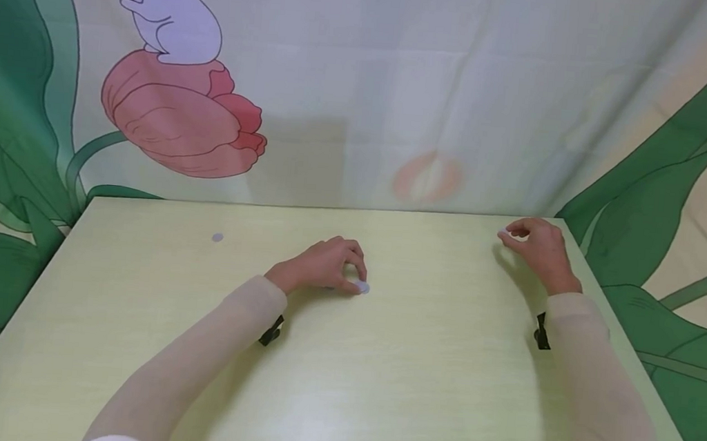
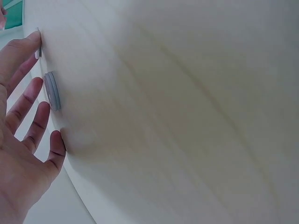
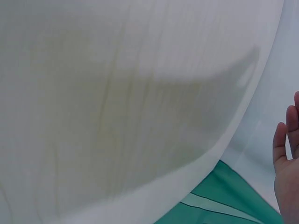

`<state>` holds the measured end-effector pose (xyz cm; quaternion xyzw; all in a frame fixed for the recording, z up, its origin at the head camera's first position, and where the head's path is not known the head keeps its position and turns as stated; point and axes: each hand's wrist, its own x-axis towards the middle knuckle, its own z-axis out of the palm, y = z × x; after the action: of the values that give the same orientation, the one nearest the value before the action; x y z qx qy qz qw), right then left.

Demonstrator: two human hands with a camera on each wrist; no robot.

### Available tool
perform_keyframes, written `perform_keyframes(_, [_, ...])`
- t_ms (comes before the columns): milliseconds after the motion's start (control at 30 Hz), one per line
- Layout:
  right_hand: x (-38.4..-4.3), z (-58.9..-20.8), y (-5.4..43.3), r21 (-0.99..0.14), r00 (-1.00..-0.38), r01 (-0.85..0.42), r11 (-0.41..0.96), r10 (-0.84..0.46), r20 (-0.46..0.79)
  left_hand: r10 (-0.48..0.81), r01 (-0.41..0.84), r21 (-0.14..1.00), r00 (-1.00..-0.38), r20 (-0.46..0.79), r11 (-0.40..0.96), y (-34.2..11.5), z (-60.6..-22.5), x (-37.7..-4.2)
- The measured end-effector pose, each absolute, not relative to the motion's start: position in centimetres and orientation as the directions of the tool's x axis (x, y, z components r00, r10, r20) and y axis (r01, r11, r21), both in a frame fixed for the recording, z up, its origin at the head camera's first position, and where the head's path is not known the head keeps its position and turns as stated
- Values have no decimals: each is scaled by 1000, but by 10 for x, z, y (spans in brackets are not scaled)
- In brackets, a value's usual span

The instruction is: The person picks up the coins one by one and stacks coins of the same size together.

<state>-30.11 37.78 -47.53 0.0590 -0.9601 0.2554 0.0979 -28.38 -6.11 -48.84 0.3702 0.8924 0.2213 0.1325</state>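
Note:
My left hand [image 1: 329, 263] is low over the middle of the table, its thumb and index finger pinching a small pale disc [image 1: 363, 287]. In the left wrist view that disc [image 2: 38, 44] stands on edge between the fingertips. Close beside it, a short stack of grey discs [image 2: 53, 91] sits on the table under the spread fingers; in the head view the hand mostly hides it. At the far right, my right hand [image 1: 538, 250] pinches another small pale disc [image 1: 503, 231], raised above its shadow. In the right wrist view only part of the right hand [image 3: 287, 163] shows, its disc out of frame.
One more round disc [image 1: 218, 237] lies towards the table's back left. The pale wooden table [image 1: 339, 399] ends at the back against a hanging cloth [image 1: 363, 97] printed with a rabbit, a pink flower and green leaves. A small black device [image 1: 542, 331] is at the right wrist.

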Motion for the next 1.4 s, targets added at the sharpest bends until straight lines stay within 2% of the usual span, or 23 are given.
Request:
perform_keyframes(967, [-295,-459,351,-439,-964,-232,868,-146,220,723,613,473,-686,-78,633,-58,-482,-279])
perform_keyframes(1400, [-295,-458,349,-425,-962,-243,872,-159,222,736,651,399,-670,-99,646,-50,-475,-275])
